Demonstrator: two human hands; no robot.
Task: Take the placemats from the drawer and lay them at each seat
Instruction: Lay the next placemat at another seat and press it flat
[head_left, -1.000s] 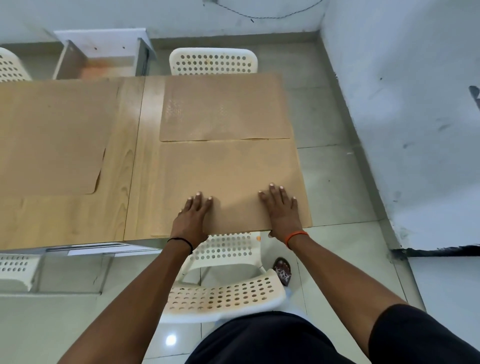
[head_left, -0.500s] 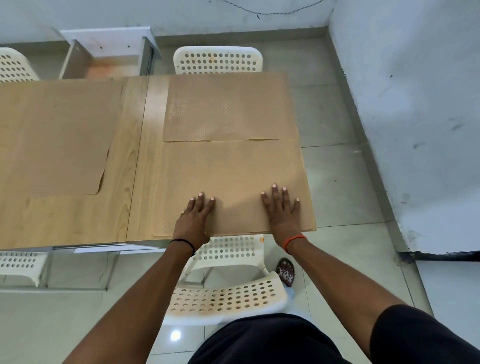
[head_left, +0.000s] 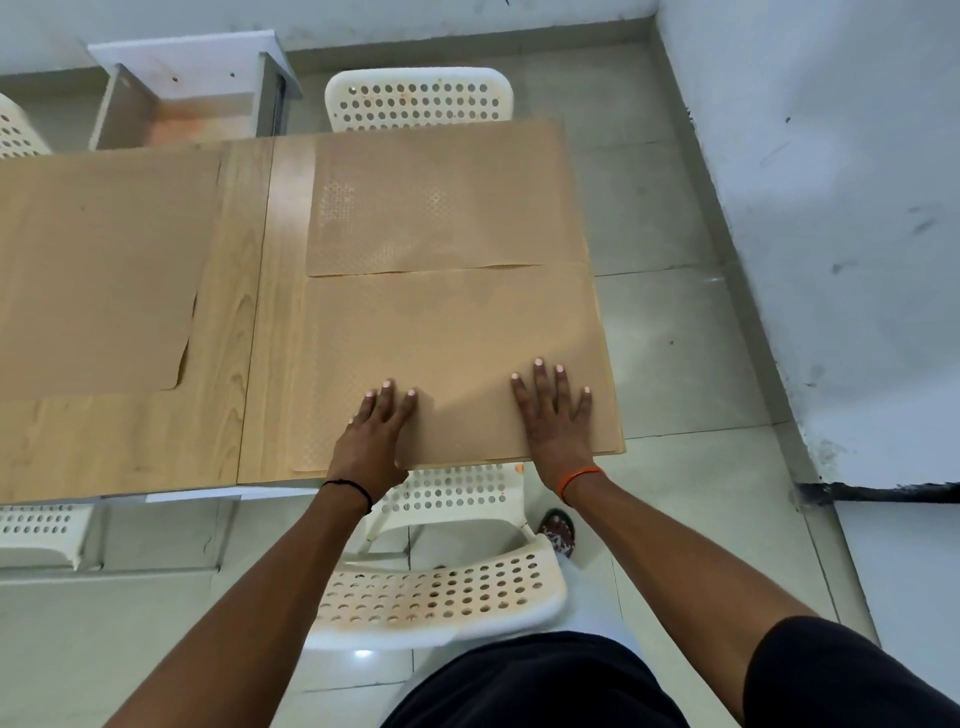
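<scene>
Flat, both hands (head_left: 382, 431) on thin dimple-textured tan placemat (head_left: 447, 343), woodgrain table (head_left: 156, 436)

Placemats (head_left: 447, 358) on wooden table (head_left: 228, 415)

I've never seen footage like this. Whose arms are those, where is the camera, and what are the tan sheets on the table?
No machine here: a person wears a camera on the head, looking down at their own arms. The left hand and right hand lie flat, fingers spread, on the near placemat, pressing rather than gripping. It lies on a wooden table. A far placemat faces the far chair, and a left placemat lies alongside. The near chair stands below the hands. An open drawer is behind the table.
</scene>
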